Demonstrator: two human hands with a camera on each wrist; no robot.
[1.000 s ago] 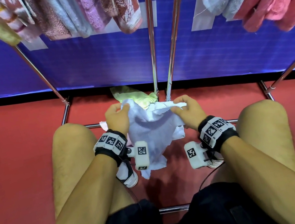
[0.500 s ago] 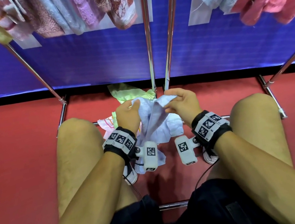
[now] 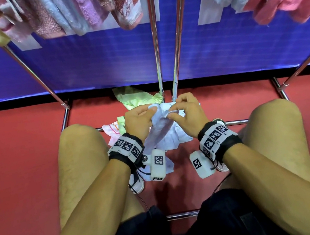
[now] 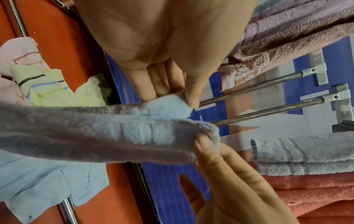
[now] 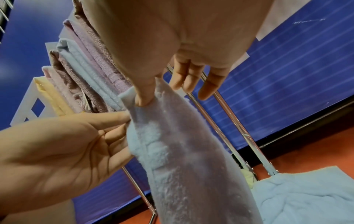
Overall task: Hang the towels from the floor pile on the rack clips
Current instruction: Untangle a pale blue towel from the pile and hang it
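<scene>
Both hands grasp the pale blue terry towel (image 3: 163,128) by its top edge: the left hand (image 3: 138,120) pinches one end, the right hand (image 3: 187,111) the other, and the cloth trails down between the wrists to the red floor. Below the left hand lie the yellow-green and pink towels of the pile (image 3: 138,97). The pinches look shallow, so lifting toward the chrome rack poles (image 3: 156,55) beyond the fingers may pull the edge free.

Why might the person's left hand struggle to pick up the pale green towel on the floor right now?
Probably it cannot: the left hand is pinching the light blue towel together with the right hand. The pale green towel itself lies uncovered just beyond.
</scene>
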